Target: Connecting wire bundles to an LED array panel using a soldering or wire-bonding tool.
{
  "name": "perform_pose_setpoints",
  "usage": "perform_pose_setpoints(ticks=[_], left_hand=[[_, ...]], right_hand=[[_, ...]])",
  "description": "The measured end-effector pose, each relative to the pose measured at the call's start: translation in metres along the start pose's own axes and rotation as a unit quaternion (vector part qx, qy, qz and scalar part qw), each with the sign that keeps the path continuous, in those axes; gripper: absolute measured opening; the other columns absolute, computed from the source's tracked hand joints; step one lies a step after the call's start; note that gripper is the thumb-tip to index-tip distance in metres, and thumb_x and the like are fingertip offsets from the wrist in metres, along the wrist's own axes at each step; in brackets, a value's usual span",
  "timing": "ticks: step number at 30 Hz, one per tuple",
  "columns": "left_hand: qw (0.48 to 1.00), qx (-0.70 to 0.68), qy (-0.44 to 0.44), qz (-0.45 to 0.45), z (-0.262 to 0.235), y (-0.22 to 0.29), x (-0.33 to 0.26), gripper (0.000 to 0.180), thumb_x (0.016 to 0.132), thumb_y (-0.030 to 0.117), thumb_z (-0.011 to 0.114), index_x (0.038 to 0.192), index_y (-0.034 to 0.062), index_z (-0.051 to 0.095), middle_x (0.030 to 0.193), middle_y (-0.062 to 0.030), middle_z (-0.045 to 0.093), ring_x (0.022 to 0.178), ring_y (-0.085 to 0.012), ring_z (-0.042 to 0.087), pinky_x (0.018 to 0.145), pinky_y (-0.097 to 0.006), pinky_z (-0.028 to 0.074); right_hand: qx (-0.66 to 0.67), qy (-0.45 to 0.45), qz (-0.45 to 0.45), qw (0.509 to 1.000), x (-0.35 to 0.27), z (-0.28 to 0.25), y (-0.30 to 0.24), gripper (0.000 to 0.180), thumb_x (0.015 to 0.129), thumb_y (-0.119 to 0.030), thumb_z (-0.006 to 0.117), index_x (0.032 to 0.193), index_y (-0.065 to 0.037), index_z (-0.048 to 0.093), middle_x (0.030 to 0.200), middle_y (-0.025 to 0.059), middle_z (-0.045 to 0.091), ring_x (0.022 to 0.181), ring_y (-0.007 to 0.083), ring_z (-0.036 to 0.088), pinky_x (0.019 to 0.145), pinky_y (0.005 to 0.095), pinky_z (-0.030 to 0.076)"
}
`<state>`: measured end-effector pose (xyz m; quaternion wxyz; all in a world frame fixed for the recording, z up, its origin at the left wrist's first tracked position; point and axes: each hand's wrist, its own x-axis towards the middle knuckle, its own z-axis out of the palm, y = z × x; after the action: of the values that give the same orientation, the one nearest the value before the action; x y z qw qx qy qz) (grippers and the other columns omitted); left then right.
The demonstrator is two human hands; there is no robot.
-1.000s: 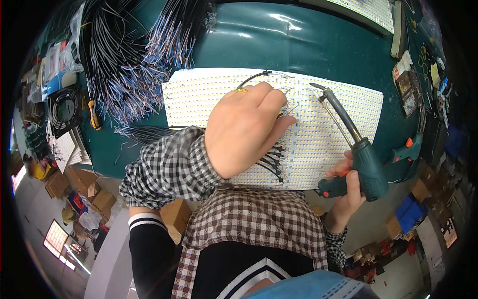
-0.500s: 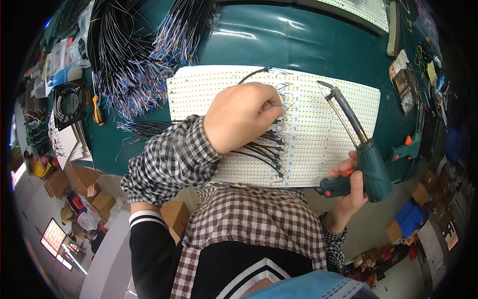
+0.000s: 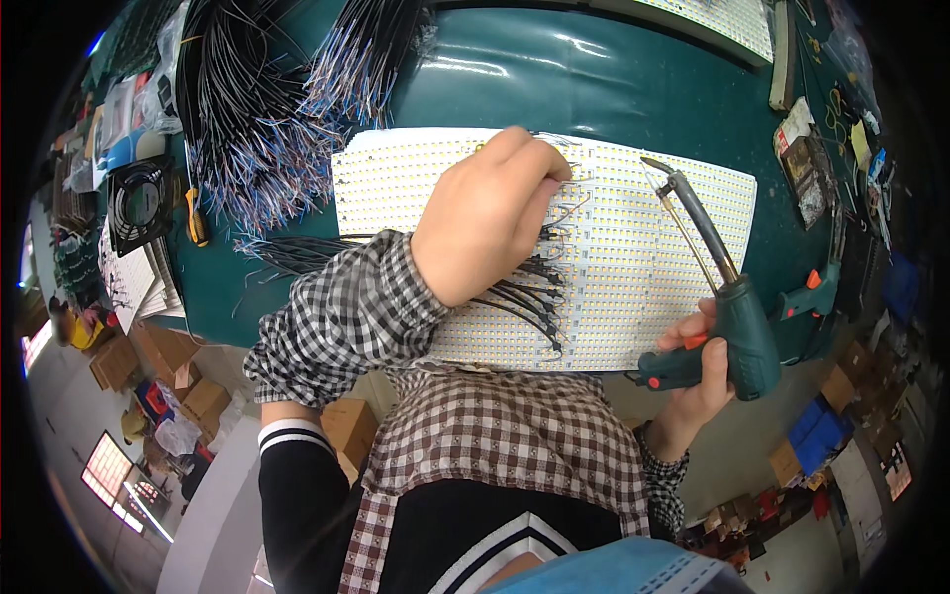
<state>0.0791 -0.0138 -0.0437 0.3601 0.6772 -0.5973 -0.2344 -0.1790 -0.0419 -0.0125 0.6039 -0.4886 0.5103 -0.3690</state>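
Observation:
A white LED panel (image 3: 643, 317), dotted with rows of small yellowish chips, lies on the green table. My left hand (image 3: 490, 213) is over its middle, fingers bent together beside thin wire ends along the centre strip; its fingertips are partly hidden, so what they pinch cannot be made out. Black cables (image 3: 520, 302) run from under this hand to the strip. At the panel's right front edge, my right hand (image 3: 705, 371) is wrapped round the handle of a dark green soldering gun (image 3: 747, 342) with a red trigger. Its bent tip (image 3: 655, 164) points up-left above the panel.
Bundles of black cables (image 3: 233, 99) with blue and white stripped ends lie at the back left. A yellow-handled screwdriver (image 3: 196, 220) and a black fan (image 3: 139, 205) are at the left. Another green tool (image 3: 809, 297) rests at the right, near a grimy block (image 3: 804, 178).
My left hand has moved away from me along the centre strip, covering the farthest cable. The soldering gun has shifted slightly right, still in my right hand.

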Motion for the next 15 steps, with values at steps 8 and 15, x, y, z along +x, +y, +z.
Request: perform_pose_setpoints(ticks=[8, 15], left_hand=[[0.995, -0.066, -0.030, -0.066, 0.003, -0.004, 0.011, 0.008, 0.074, 0.006, 0.064, 0.081, 0.0030, 0.061, 0.076, -0.0083, 0.051, 0.066, -0.0207, 0.052, 0.059, -0.030, 0.044], [0.988, -0.105, -0.044, -0.100, 0.007, -0.010, 0.016, 0.009, 0.070, 0.005, 0.066, 0.078, 0.0029, 0.063, 0.074, -0.0047, 0.050, 0.058, -0.0128, 0.047, 0.054, -0.025, 0.040]], right_hand=[[-0.001, 0.013, 0.028, 1.000, -0.001, -0.003, -0.003, 0.044, 0.082, -0.021, 0.057, 0.112, 0.011, 0.051, 0.089, 0.0150, 0.060, 0.073, 0.0240, 0.062, 0.061, 0.0314, 0.054], [-0.024, -0.001, 0.029, 0.999, -0.001, 0.000, -0.004, 0.045, 0.081, -0.024, 0.058, 0.112, 0.009, 0.053, 0.092, 0.0161, 0.061, 0.077, 0.0255, 0.063, 0.059, 0.0306, 0.054]])
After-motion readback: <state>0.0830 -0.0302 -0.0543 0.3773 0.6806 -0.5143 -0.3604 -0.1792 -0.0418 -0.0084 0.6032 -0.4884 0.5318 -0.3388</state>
